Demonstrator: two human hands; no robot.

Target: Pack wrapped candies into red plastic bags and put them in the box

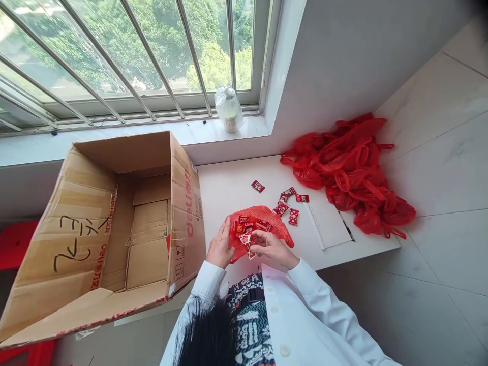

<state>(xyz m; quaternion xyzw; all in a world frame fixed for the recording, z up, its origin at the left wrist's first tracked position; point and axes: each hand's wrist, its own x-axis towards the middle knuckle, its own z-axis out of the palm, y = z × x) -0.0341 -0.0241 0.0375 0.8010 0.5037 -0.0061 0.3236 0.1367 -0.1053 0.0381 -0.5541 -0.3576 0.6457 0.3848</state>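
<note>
Red plastic bag [280,230], one, on the white table [224,183] right in front of the person, mouth spread. Several sweet packets inside; overlapping and partly under film, so no firm count. Left hand [220,248] grasps the bag's left edge, finger ends partly hidden by film. Right hand [276,252] reaches in over the opening, fingertips pinching a red-and-white packet [246,239]; lower end blurs into what looks like a second one.

Loose packets [293,216] on the table just beyond the bag: six by my count, five bunched, one apart; two in the bunch overlap.

Right of those: one white pad [328,223], dark strip along its edge, far end tucked near the red bag pile [343,168]. Pile too tangled to count.

Left: one open cardboard box [186,218], bottom mostly visible, something red half hidden behind its near-right wall. One knotted translucent bag [229,109] on the sill, contents unclear. Red stool [17,246] cut off at left.
</note>
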